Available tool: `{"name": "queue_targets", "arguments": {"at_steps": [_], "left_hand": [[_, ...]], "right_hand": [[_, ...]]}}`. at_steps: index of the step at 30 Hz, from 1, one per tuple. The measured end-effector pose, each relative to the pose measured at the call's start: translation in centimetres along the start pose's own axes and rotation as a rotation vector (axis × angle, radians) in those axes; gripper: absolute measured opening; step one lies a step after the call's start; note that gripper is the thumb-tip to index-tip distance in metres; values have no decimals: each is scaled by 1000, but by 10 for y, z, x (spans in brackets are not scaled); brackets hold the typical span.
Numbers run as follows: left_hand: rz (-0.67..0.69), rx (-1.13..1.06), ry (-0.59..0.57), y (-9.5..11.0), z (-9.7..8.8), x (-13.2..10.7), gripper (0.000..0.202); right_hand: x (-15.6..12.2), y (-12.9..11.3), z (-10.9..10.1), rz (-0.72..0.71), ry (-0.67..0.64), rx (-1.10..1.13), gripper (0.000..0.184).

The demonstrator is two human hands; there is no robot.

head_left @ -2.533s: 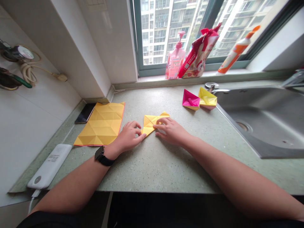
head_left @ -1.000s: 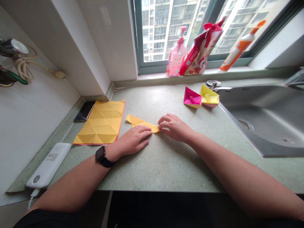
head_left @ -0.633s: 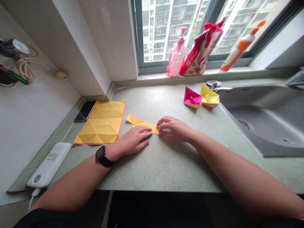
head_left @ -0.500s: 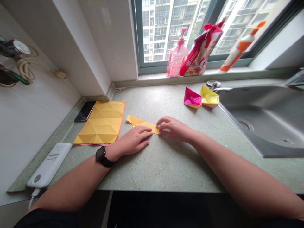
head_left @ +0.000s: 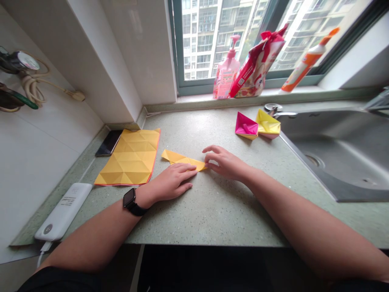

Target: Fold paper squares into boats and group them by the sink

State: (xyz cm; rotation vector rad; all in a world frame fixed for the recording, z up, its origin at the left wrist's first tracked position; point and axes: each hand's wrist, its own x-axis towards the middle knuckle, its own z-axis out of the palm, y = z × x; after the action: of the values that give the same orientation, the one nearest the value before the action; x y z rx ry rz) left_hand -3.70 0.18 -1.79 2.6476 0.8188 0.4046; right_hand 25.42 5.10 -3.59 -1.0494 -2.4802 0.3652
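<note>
The left hand's [head_left: 168, 182] fingers [head_left: 182, 172] lie flat and close together on the counter [head_left: 212, 215], their tips over the lower edge of a folded yellow paper strip [head_left: 182, 159]. They hide part of that edge, so it is hard to tell how far they reach across the paper. The right hand [head_left: 226, 164] sits at about three o'clock from the strip, its fingers [head_left: 212, 152] curved and slightly spread. The upper finger is raised above the paper, while the lower ones and the thumb are at the strip's right tip. They seem to touch it, but I cannot tell whether they are pinching it.

The strip lies on the counter between both hands, its narrow left end pointing to about ten o'clock, clear of the fingers. Its layers are too small to make out. A black watch [head_left: 131, 201] is on the left wrist.

Just past the left hand, at ten o'clock, lies a creased yellow sheet [head_left: 127, 156] with a red-edged border, and a phone [head_left: 107, 142] is partly under its far corner. A white power bank [head_left: 63, 211] lies at eight o'clock. At one o'clock, a pink paper boat [head_left: 246, 125] stands beside a yellow paper boat [head_left: 268, 123], near the tap [head_left: 273, 108] and steel sink [head_left: 334, 158]. On the window ledge behind are a pink pump bottle [head_left: 226, 69], a red bag [head_left: 257, 63] and an orange bottle [head_left: 304, 67].
</note>
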Motion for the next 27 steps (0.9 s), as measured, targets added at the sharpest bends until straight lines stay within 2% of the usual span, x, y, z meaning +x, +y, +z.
{"name": "queue_targets", "arguments": {"at_steps": [9, 16, 21, 27], "left_hand": [[-1, 26, -11, 17, 4, 0, 43], [-33, 133, -24, 18, 13, 4, 51], [-26, 134, -13, 18, 16, 5, 56], [-46, 172, -36, 19, 17, 7, 51]], "right_hand": [[1, 0, 6, 23, 3, 12, 12], [4, 0, 8, 29, 5, -23, 9], [4, 0, 8, 35, 2, -13, 6], [5, -1, 8, 39, -11, -16, 7]]}}
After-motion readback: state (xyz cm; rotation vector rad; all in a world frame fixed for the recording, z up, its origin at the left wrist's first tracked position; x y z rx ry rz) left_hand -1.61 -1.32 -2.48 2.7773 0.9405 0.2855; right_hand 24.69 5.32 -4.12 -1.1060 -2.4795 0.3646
